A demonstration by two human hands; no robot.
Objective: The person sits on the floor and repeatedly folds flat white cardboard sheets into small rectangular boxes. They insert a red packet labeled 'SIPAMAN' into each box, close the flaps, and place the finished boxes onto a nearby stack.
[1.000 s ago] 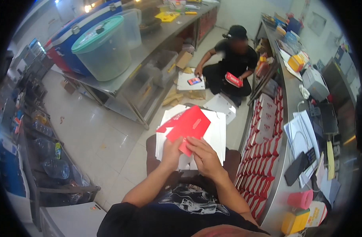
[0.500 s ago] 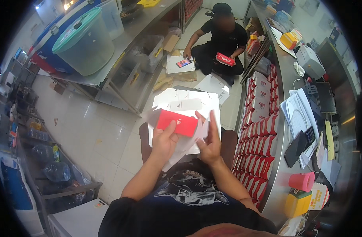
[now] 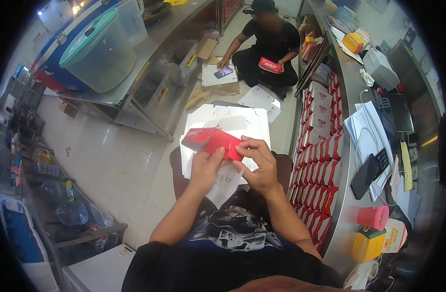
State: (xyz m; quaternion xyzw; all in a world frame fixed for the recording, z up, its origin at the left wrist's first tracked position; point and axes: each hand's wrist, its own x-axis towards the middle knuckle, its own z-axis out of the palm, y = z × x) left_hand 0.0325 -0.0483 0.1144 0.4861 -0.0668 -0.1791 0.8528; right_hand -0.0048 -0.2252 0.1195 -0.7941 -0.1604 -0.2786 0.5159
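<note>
Partly folded red-and-white carton blank point(image 3: 219, 140) between left hand point(image 3: 205, 170) and right hand point(image 3: 262, 169).
The blank was above the near part of the stacked white cardboard sheets point(image 3: 199, 116) on the person's lap. Its red portion extended lengthwise from upper left to lower right, so its lower-right end lay nearest the right hand; a pale panel point(image 3: 224, 185) hung below, toward the body. The left grip was closed, thumb across the lower red edge, fingers mostly hidden beneath. The right grip was nearly closed, with the red end between thumb and curled fingertips; contact pressure could not be determined. From the right grip, the blank lay to the left. Rows of folded red-and-white cartons point(image 3: 314, 177) stood farther right.
</note>
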